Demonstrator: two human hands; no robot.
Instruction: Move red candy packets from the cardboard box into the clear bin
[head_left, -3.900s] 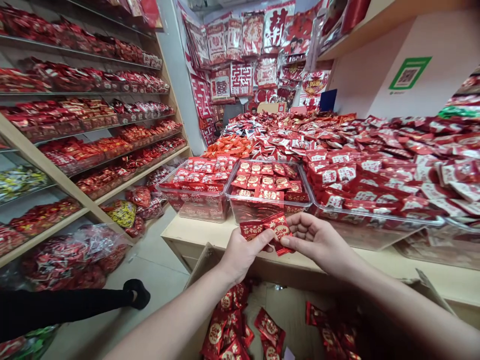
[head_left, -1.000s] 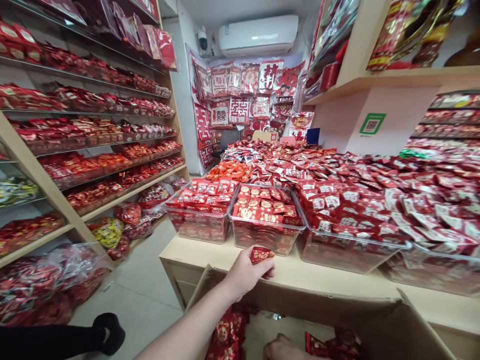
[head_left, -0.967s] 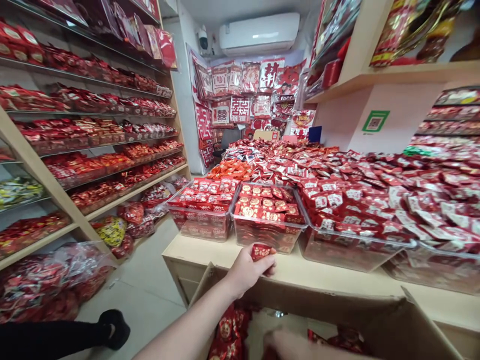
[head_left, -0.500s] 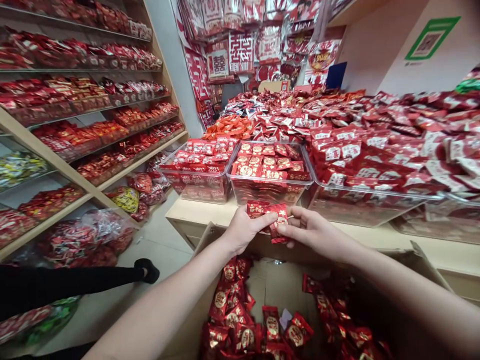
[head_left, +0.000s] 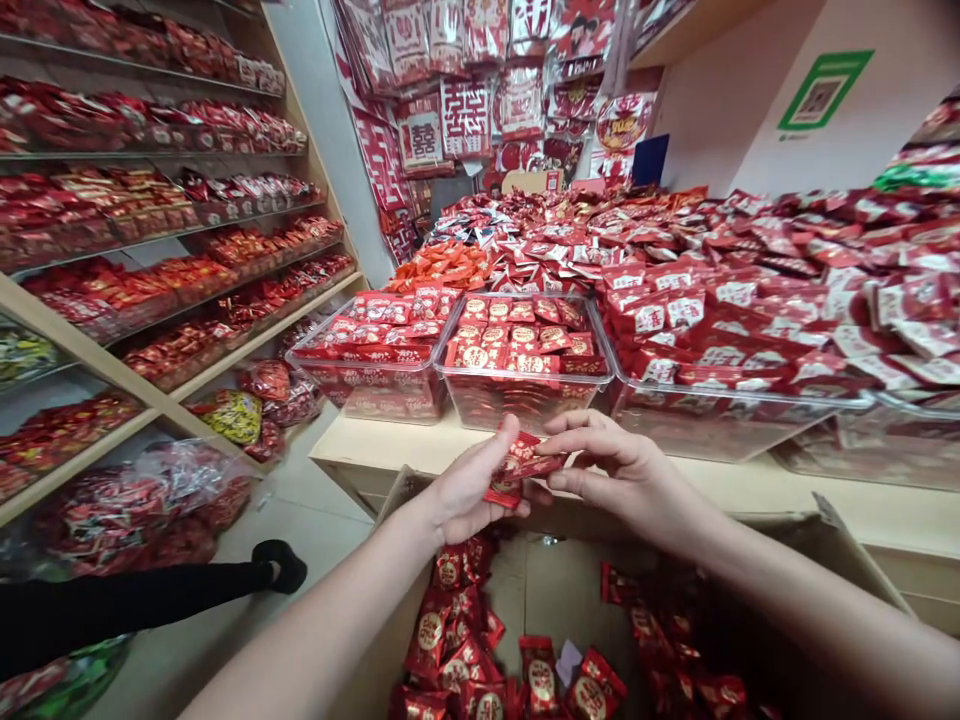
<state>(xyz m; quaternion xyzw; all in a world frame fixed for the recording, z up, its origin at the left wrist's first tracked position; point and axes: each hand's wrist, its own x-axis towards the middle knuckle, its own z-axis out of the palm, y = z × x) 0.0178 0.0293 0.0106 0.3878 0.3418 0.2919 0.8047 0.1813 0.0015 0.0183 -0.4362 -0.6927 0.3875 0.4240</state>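
My left hand [head_left: 469, 490] grips a small stack of red candy packets [head_left: 521, 467] between thumb and fingers. My right hand [head_left: 622, 475] meets it from the right, fingertips pinching the same packets. Both hands hover over an open cardboard box [head_left: 847, 540] with more red packets [head_left: 465, 640] on its bottom. Just beyond the hands stands a clear plastic bin [head_left: 525, 395] filled with neat rows of red packets, beside a second clear bin [head_left: 367, 375] to its left.
The bins sit on a pale wooden counter [head_left: 360, 455] heaped with red packets [head_left: 750, 290]. Wooden shelves [head_left: 112, 370] of red goods line the left wall, bagged sweets below. A person's black-clad leg and foot [head_left: 277, 565] reach across the floor at lower left.
My right hand came up out of the box and joined the left at the packets. The packets have tilted flatter in my left hand, and the view has dropped toward the box.
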